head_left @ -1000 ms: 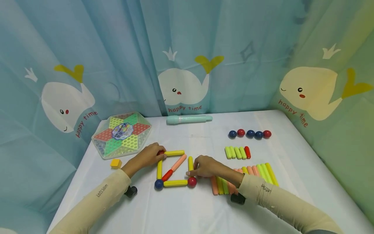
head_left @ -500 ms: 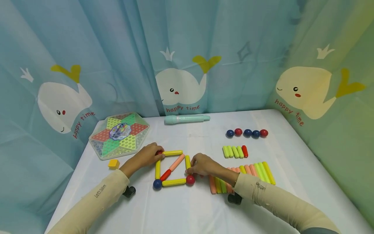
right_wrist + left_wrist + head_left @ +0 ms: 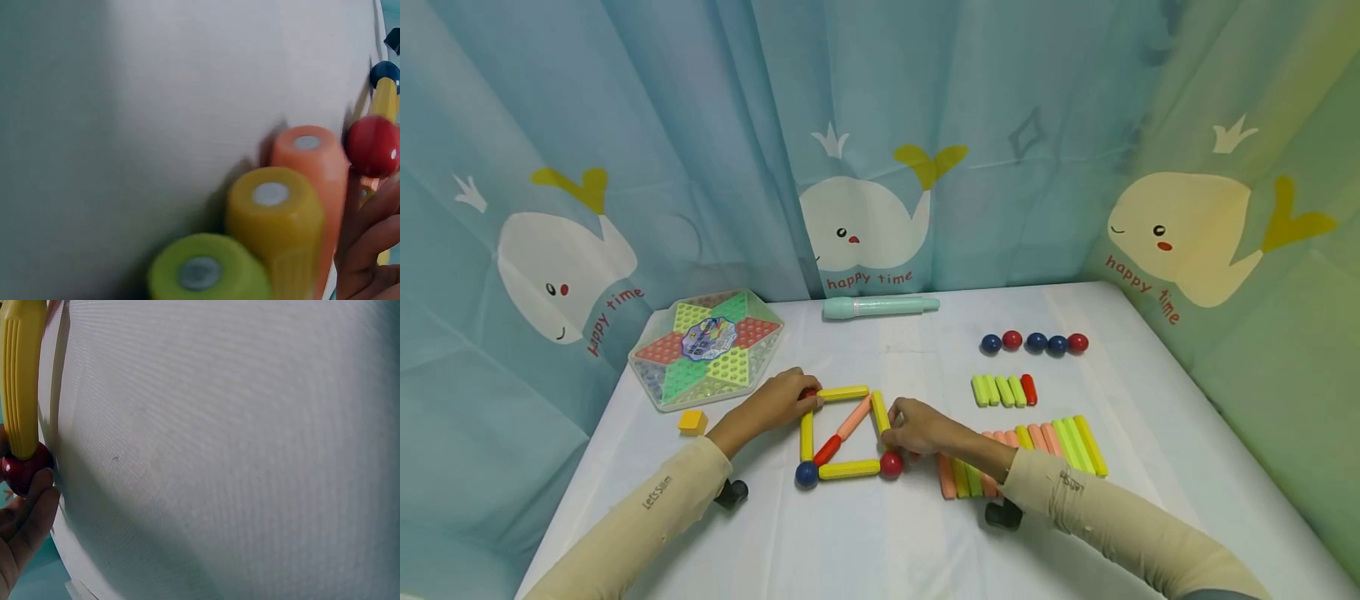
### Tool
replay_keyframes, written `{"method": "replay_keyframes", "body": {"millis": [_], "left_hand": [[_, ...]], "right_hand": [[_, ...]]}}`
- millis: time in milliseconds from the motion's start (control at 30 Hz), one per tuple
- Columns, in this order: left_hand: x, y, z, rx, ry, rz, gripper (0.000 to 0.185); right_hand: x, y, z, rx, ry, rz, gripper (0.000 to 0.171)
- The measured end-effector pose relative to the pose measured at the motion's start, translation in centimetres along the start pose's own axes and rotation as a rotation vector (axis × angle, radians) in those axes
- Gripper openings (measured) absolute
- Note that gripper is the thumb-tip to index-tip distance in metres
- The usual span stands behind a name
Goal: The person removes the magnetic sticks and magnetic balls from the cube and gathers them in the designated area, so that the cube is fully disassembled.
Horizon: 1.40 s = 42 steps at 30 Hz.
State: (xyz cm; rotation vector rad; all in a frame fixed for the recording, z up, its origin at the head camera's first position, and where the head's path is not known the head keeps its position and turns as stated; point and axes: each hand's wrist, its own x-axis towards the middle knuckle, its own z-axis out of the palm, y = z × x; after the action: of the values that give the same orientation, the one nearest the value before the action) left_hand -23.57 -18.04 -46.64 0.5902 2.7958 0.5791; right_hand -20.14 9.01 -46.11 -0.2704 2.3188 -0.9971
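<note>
On the white table, magnetic rods and balls form a square. My left hand (image 3: 786,396) pinches a red ball (image 3: 19,472) at its far-left corner, where a left yellow rod (image 3: 806,437) and a back yellow rod (image 3: 842,392) meet. My right hand (image 3: 921,427) pinches the right-side yellow rod (image 3: 879,412) just above a red ball (image 3: 891,464); that rod leans left, its far end beside the tip of a pink rod (image 3: 854,419). The pink rod and a short red rod (image 3: 827,451) run diagonally to a blue ball (image 3: 807,474). A yellow rod (image 3: 850,470) makes the front side.
Several coloured rods (image 3: 1078,442) lie in a row under and beyond my right forearm. Behind them are short green rods (image 3: 1000,390) and a line of balls (image 3: 1036,342). A Chinese checkers board (image 3: 707,342), yellow block (image 3: 692,422) and mint-coloured tube (image 3: 880,307) lie left and back.
The right-side yellow rod's far end has swung left towards the pink rod's tip, with my right hand on it. My left hand stays on its red ball. The head view has shifted slightly.
</note>
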Motion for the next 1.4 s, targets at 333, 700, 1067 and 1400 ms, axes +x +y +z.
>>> {"method": "replay_keyframes", "body": {"millis": [333, 700, 1067, 1400], "left_hand": [[0.0, 0.1, 0.0, 0.011, -0.003, -0.020, 0.023], [-0.1, 0.1, 0.1, 0.004, -0.008, -0.008, 0.023], [-0.3, -0.3, 0.2, 0.009, 0.007, 0.001, 0.023], [-0.5, 0.1, 0.0, -0.001, 0.001, 0.024, 0.023]], "right_hand": [[-0.7, 1.4, -1.8, 0.071, -0.016, -0.130, 0.016], [-5.5, 5.7, -7.9, 0.231, 0.032, -0.352, 0.030], [-13.8, 15.7, -14.5, 0.073, 0.256, -0.225, 0.030], [-17.5, 21.2, -16.1, -0.254, 0.441, 0.075, 0.036]]}}
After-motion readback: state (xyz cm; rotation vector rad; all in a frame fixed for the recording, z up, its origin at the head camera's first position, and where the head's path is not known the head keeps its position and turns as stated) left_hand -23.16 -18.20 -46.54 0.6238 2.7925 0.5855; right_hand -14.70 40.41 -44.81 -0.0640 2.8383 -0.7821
